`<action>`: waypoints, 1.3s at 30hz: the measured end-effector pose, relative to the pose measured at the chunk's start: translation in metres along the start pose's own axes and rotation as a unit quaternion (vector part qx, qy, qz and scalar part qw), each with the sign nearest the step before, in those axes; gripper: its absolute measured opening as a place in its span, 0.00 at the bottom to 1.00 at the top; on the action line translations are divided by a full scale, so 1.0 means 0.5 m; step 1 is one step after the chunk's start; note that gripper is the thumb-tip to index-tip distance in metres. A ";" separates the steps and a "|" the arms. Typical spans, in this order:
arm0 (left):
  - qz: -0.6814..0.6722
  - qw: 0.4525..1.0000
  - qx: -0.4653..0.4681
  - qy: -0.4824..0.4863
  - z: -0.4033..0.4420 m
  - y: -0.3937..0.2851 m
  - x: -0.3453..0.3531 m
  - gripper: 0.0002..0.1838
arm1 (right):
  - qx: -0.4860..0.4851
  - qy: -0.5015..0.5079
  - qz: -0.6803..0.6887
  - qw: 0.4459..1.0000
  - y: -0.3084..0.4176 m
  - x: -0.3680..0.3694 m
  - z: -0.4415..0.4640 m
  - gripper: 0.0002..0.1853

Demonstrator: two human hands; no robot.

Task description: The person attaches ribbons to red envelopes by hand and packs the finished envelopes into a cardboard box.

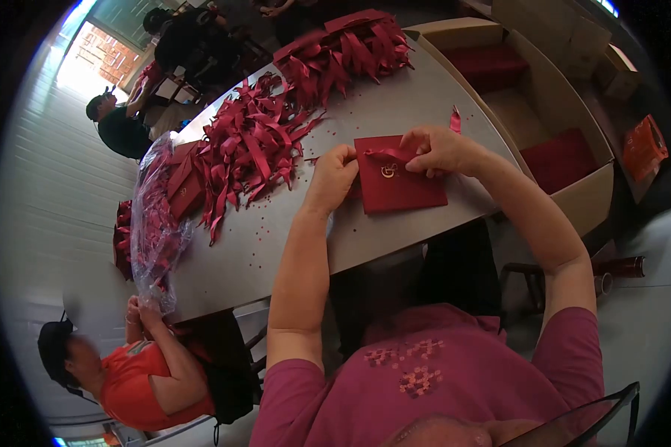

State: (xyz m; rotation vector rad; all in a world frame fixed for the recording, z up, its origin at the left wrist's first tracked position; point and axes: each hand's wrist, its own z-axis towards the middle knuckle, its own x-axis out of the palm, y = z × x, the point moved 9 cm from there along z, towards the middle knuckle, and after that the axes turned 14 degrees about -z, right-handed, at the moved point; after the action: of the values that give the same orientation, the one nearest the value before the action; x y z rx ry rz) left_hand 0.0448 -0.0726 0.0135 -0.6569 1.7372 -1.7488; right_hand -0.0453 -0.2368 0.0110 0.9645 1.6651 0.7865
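Here at the near edge of the desk (291, 246) is the red gift bag (399, 195), gold lettering up; the left hand (332, 177) is at its left side, fingers bent close together, though I cannot tell whether they pinch the bag; the right hand (434, 151) is over its upper right part, fingers closed on the red ribbon (384, 154); over towards the far left corner, a heap of ribboned bags (253, 138) sprawls; along the right edge stands an open cardboard box (525, 112); and at the left end, a co-worker (153, 372) handles clear plastic wrap (153, 216).
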 end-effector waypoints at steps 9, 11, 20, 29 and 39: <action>-0.021 1.000 0.004 0.022 0.014 0.024 -0.005 0.13 | -0.014 -0.055 -0.080 0.995 0.017 0.000 0.028 0.13; -0.068 0.997 -0.022 0.007 0.013 0.033 -0.007 0.11 | -0.022 -0.053 -0.196 0.979 0.020 0.003 0.036 0.11; 0.069 0.994 0.075 -0.050 0.013 0.022 -0.031 0.05 | -0.138 -0.164 -0.542 0.812 0.140 0.009 -0.010 0.11; 0.258 0.934 0.214 -0.127 0.008 -0.017 -0.047 0.05 | -0.119 -0.257 -0.522 0.804 0.106 -0.141 -0.058 0.07; 0.253 0.920 0.235 -0.186 0.003 -0.012 -0.063 0.10 | -0.055 -0.210 -0.261 0.941 0.114 -0.268 -0.200 0.11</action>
State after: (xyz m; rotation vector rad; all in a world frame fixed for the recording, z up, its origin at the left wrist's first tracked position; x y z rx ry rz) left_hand 0.0678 -0.0514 0.0214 -0.2652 1.0470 -1.4685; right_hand -0.1066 -0.3329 0.1460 0.5223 1.3874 0.2837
